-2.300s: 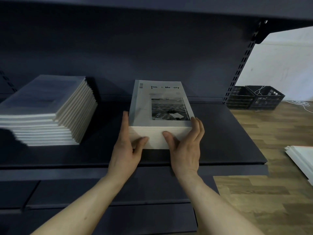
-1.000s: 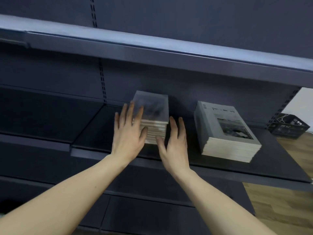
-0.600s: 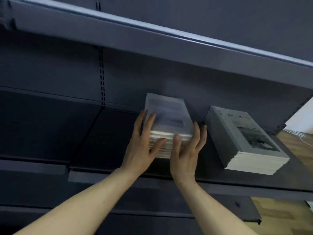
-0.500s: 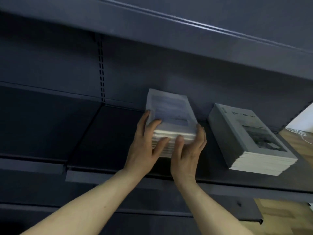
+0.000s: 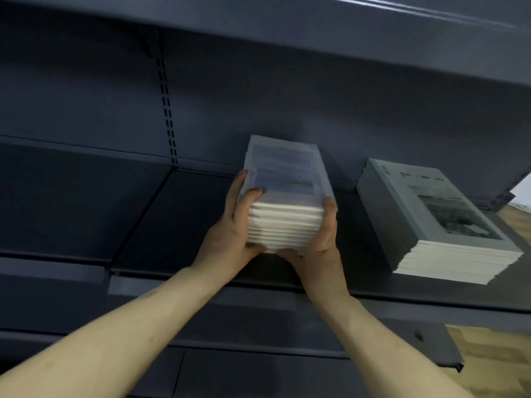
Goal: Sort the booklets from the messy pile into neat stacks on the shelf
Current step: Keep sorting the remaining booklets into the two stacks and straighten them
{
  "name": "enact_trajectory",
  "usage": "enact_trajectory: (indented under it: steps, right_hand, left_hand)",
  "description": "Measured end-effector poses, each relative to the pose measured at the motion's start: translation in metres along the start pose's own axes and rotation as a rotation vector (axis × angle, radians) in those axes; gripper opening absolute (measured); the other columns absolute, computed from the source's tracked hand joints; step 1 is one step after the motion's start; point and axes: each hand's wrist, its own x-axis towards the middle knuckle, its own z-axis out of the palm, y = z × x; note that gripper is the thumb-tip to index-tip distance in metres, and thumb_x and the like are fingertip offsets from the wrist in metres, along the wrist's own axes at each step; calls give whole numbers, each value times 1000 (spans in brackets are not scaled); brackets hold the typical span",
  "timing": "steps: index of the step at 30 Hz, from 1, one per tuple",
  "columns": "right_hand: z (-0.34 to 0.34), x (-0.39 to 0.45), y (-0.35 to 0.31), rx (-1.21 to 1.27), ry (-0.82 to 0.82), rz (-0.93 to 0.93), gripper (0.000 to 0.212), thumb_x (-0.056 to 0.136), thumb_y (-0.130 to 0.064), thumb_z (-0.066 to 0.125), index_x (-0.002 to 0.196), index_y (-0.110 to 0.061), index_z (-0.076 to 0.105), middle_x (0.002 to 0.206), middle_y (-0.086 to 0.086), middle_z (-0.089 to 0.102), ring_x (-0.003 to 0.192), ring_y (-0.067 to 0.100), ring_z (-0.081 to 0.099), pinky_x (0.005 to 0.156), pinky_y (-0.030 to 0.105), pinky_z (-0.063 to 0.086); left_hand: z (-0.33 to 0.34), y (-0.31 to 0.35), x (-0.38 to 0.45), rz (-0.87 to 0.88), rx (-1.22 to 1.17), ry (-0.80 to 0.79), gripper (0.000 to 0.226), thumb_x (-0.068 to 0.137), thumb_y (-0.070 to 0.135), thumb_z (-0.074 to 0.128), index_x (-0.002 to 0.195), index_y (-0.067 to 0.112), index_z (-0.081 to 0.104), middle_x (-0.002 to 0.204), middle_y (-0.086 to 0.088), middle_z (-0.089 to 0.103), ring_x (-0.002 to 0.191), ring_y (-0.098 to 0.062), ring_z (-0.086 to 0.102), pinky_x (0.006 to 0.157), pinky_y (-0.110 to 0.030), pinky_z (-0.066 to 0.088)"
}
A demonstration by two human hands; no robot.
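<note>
From the head view I see my left hand [image 5: 230,234] and right hand [image 5: 321,248] clasping a stack of booklets [image 5: 284,202] from both sides, thumbs under its near edge, over the dark shelf [image 5: 149,225]; whether it touches the shelf I cannot tell; a second stack [image 5: 436,222] lies just to its right.

Wooden plank flooring [image 5: 488,366] is showing at the lower right, pale and brownish, and a small patch of it [image 5: 517,209] is peeking out at the right edge under a sliver of white wall [image 5: 523,191]
</note>
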Motion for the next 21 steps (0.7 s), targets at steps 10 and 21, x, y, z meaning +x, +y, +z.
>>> enact_trajectory:
  steps: [10, 21]
  right_hand:
    - [6, 24, 12, 131, -58, 31, 123, 73, -28, 89, 146, -44, -9, 152, 0, 26, 130, 14, 47, 95, 32, 55]
    - [12, 34, 25, -116, 56, -58, 139, 66, -41, 91, 154, -31, -16, 164, 15, -4, 151, 19, 8, 115, 44, 28]
  left_hand:
    - [10, -15, 24, 7, 48, 14, 110, 65, 15, 90, 142, 40, 15, 162, 13, -9, 125, -12, 40, 83, -27, 53]
    - [22, -29, 25, 118, 119, 68, 138, 69, 13, 88, 150, 41, -20, 163, 0, -19, 150, -22, 8, 110, -44, 36]
